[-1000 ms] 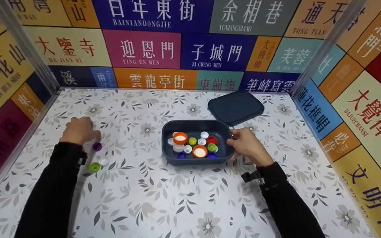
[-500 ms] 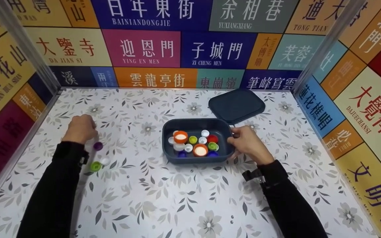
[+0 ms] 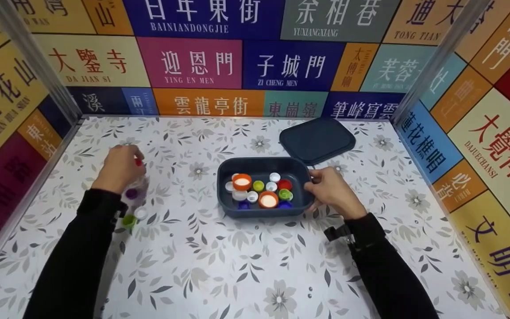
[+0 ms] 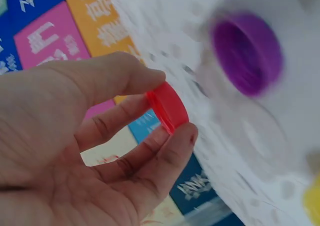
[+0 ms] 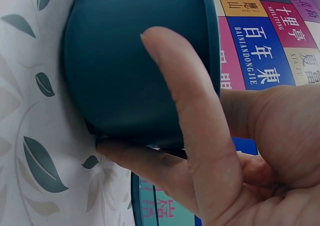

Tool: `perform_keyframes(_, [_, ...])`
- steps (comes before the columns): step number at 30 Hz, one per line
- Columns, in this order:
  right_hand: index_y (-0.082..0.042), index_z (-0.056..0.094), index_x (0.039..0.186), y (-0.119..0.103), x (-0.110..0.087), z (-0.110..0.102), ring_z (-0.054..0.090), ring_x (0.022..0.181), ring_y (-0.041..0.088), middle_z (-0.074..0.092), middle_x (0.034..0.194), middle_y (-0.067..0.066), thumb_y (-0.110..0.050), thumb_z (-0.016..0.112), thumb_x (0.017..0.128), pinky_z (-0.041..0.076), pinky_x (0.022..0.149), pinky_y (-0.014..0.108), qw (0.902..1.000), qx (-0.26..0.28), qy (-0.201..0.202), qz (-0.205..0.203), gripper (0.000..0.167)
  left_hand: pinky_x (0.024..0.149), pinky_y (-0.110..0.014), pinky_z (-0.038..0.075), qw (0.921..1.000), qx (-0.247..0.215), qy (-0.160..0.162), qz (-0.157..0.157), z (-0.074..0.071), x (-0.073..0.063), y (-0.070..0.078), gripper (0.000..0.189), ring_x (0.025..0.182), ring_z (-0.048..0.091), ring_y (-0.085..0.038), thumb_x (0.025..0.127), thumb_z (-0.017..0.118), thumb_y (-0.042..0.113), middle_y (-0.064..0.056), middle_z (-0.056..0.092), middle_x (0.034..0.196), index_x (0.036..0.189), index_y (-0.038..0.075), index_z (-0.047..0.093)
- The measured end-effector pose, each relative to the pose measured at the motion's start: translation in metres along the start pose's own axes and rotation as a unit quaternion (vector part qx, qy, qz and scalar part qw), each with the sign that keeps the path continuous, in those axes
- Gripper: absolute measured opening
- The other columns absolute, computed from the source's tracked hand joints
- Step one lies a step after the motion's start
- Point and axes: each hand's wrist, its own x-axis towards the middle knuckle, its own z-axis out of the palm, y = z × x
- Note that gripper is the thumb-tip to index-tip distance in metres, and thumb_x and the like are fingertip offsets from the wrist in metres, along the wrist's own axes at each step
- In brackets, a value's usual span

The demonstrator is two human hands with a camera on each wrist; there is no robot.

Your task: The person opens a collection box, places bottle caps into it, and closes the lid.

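My left hand point(image 3: 120, 169) pinches a red bottle cap point(image 4: 172, 108) between thumb and fingertips, raised off the table. Beneath and beside that hand lie a purple cap point(image 3: 131, 193), a white cap point(image 3: 141, 213) and a green cap point(image 3: 129, 221). With my right hand point(image 3: 332, 192) I grip the right end of a dark blue plastic box point(image 3: 297, 170); in the right wrist view one finger lies along the box wall point(image 5: 130, 76) and another reaches under its edge. Inside the box are several caps in orange point(image 3: 241, 182), white, yellow-green, red point(image 3: 284, 184) and blue.
A dark blue lid point(image 3: 317, 139) lies flat behind the box, toward the right. The table has a flowered white cover point(image 3: 219, 266). Panels with printed signs point(image 3: 193, 64) stand at the back and both sides.
My left hand has come up and moved right, and the red cap now shows in its fingers. The right hand stays on the box, which keeps its place.
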Motion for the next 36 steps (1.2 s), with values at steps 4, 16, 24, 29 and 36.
perform_keyframes(4, [0.007,0.062,0.162,0.000,-0.001,-0.001,0.083,0.062,0.022,0.078,0.133,0.041,0.000,0.059,0.109,0.072,0.062,0.039,1.0000,0.005,-0.003,0.001,0.054,0.096,-0.063,0.057,0.9995,0.000,0.011,0.029,0.003,-0.003,0.034,0.037,0.111,0.064,-0.053,0.088,0.074,0.001,-0.037,0.072,0.112,0.122,-0.011,0.078])
perform_keyframes(16, [0.007,0.060,0.164,-0.002,-0.002,-0.002,0.085,0.066,0.025,0.076,0.138,0.041,0.001,0.059,0.111,0.072,0.064,0.041,0.9998,0.016,-0.013,0.006,0.053,0.083,-0.052,0.066,0.9857,-0.010,0.035,0.164,0.025,-0.025,0.129,0.030,0.095,0.071,-0.040,0.090,0.080,-0.003,-0.026,0.071,0.109,0.120,-0.005,0.081])
perform_keyframes(24, [0.007,0.057,0.166,-0.002,-0.001,-0.002,0.085,0.070,0.026,0.075,0.137,0.042,0.002,0.059,0.111,0.072,0.065,0.039,0.9997,0.017,-0.012,0.012,0.055,0.090,-0.048,0.070,0.9743,-0.021,-0.002,0.224,0.039,-0.040,0.172,0.029,0.102,0.073,-0.036,0.093,0.087,0.000,-0.022,0.071,0.113,0.121,0.002,0.083])
perform_keyframes(29, [0.008,0.060,0.163,-0.001,-0.001,-0.001,0.085,0.071,0.025,0.076,0.137,0.042,0.001,0.059,0.110,0.072,0.063,0.037,0.9999,0.012,-0.009,0.004,0.054,0.092,-0.046,0.071,0.9653,-0.023,-0.030,0.258,0.053,-0.047,0.193,0.030,0.105,0.074,-0.034,0.092,0.088,0.001,-0.020,0.072,0.117,0.122,0.005,0.083])
perform_keyframes(36, [0.007,0.061,0.163,-0.001,-0.001,0.000,0.084,0.067,0.022,0.077,0.133,0.042,0.000,0.060,0.110,0.072,0.062,0.038,1.0000,0.005,-0.005,0.006,0.054,0.095,-0.044,0.072,0.9572,-0.001,-0.085,0.277,0.071,-0.049,0.213,0.032,0.111,0.075,-0.034,0.096,0.091,0.004,-0.019,0.072,0.122,0.127,0.008,0.084])
